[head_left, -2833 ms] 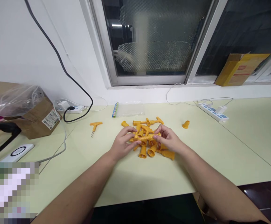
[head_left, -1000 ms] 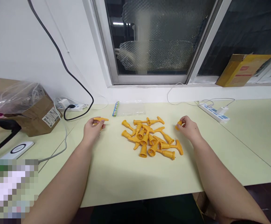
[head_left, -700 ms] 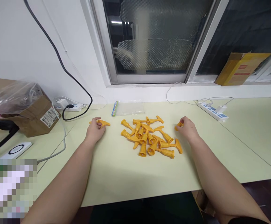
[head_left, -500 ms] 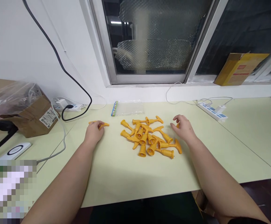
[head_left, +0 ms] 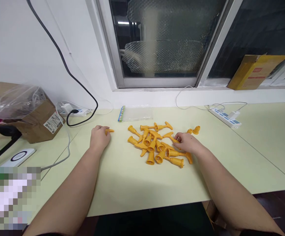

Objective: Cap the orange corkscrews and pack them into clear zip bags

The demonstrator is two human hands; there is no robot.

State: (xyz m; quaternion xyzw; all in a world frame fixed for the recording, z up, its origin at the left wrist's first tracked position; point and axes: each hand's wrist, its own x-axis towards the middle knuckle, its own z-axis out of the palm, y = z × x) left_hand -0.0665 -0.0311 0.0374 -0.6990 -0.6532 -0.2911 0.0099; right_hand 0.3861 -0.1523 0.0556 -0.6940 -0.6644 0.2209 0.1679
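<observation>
Several yellow plastic corkscrews (head_left: 152,144), with T-shaped handles and bell-shaped cups, lie in a loose pile on the table. To the left of the pile, my left hand (head_left: 99,137) rests on the tabletop, closed round a yellow T-handle (head_left: 110,130); most of that piece is hidden under the hand. At the pile's right edge, the fingers of my right hand (head_left: 187,142) are closed on another yellow corkscrew (head_left: 168,134), its handle pointing left and its cup partly covered. Just beyond my right hand is a separate yellow cup (head_left: 196,130), with a second yellow piece (head_left: 189,131) beside it.
A clear plastic bag (head_left: 137,113) lies behind the pile near the wall. Power strips stand at the right (head_left: 224,117) and left (head_left: 80,112). A cardboard box (head_left: 40,123) and a white charging pad (head_left: 18,158) are at the left, with a grey cable (head_left: 68,144) across the table.
My right hand has moved left and down onto a corkscrew at the pile's edge. Yellow pieces beside where it was are now uncovered. My left hand stays in nearly the same place.
</observation>
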